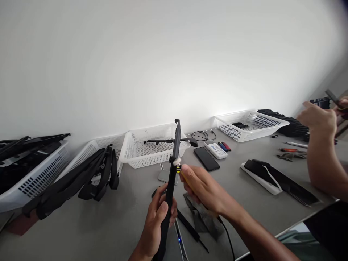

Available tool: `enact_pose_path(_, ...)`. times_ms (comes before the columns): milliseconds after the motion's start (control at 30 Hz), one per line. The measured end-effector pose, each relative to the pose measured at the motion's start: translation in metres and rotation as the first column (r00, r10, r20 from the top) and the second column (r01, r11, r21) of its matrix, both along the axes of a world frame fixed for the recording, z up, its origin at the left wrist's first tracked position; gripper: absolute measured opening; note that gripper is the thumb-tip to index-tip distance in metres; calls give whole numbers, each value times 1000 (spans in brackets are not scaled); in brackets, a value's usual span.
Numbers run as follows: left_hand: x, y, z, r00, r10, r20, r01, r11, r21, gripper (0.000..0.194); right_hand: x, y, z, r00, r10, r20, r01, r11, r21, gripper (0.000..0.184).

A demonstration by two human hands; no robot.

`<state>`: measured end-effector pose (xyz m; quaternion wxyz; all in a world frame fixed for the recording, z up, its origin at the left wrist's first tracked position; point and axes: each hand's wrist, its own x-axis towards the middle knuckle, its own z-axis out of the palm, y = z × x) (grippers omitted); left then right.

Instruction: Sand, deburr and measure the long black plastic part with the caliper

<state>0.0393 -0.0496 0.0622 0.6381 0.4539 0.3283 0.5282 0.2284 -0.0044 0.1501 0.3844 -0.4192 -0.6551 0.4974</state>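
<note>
We close left hand (153, 224) round black plastic strip (176, 141), likely steadying it; right hand (206, 186), at left's two o'clock, clenches yellow-handled tool (187, 181).

Matt black plastic strip (170, 185) in my left hand (157, 217), glossy black phone (206, 158) at centre right, smooth white plastic basket (148, 159) at centre

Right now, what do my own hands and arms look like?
Your left hand and right hand are bare: I see no gloves or rings. The right forearm shows no sleeve, watch or markings; the left arm is mostly out of view.
</note>
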Motion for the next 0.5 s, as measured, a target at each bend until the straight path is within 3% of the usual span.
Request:
enact_pose_path(200,-4,1,-5,991,-53,-124,47,997,-56,58,8,29,14,962,-150,-228,149,989,-21,64)
enact_pose_path(500,-4,0,3,984,-86,-159,78,995,-61,55,23,43,20,941,-190,-280,186,982,-39,61)
